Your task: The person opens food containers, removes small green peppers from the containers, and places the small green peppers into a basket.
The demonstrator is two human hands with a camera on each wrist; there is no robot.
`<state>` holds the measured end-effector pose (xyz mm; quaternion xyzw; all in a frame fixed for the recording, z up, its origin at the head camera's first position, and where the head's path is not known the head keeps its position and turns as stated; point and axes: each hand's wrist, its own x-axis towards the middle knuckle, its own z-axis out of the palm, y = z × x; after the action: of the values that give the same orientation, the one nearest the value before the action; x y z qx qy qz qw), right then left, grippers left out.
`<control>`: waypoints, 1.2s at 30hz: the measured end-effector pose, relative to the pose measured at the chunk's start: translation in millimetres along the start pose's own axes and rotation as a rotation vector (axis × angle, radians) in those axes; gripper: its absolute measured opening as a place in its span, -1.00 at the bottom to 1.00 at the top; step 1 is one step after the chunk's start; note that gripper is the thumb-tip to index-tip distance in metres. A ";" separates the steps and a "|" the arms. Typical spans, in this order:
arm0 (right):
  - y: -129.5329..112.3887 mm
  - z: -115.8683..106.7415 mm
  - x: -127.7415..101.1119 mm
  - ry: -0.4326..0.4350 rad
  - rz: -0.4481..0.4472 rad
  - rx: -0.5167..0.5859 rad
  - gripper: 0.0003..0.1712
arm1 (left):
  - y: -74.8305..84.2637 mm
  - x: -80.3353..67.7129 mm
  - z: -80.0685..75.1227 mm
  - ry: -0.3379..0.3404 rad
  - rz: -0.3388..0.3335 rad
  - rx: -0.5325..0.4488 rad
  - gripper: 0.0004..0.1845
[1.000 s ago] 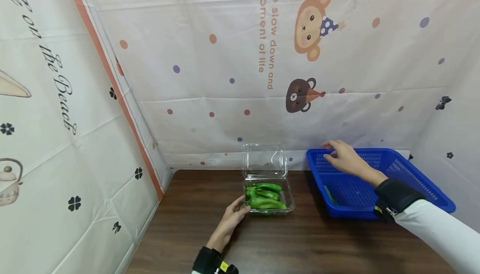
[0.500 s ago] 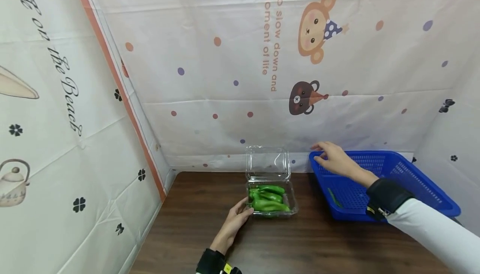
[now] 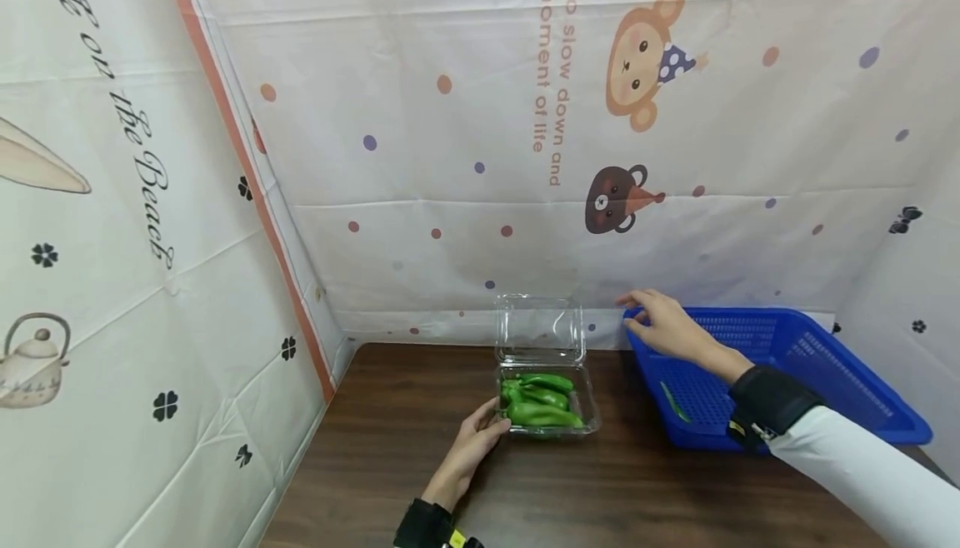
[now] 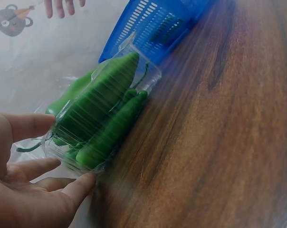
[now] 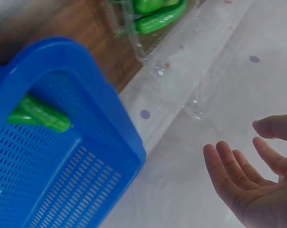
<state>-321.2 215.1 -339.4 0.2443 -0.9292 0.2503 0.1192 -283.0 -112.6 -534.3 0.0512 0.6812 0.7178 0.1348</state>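
Observation:
A clear plastic clamshell box with its lid raised stands on the table and holds several green peppers. My left hand is at the box's left end; in the left wrist view its extended fingers touch the plastic wall. My right hand hovers over the far left corner of the blue basket. Nothing is between its loosely bent, parted fingers. Inside the basket lie green peppers; the head view shows only a thin green strip of them.
The brown wooden table carries the box near its back edge, left of the basket. A white printed cloth hangs close behind both, and another cloth wall borders the left side.
My right hand has shifted left, from over the basket to its far left corner. The left hand stays at the box's end. The whole view has drifted slightly.

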 end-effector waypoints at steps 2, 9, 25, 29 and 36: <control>-0.5 -0.3 2.7 0.011 -0.005 0.005 -0.63 | 0.4 0.4 -0.3 0.002 -0.001 0.002 -0.22; 6.9 12.4 3.8 -0.006 0.010 0.025 -0.64 | 0.2 1.6 1.6 0.003 -0.023 0.006 -0.23; 9.4 51.9 7.8 -0.028 -0.044 0.067 -0.65 | -2.9 -3.2 -1.3 0.007 0.005 0.014 -0.24; 13.4 59.2 7.5 -0.007 -0.086 0.033 -0.67 | -2.7 -3.3 -2.3 0.024 0.001 0.023 -0.25; 13.5 61.4 8.0 -0.029 -0.082 0.037 -0.72 | 0.4 0.6 -1.2 0.029 -0.024 0.015 -0.25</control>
<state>-341.1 190.0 -394.1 0.2876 -0.9154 0.2587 0.1114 -284.0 -113.7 -534.0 0.0334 0.6890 0.7117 0.1332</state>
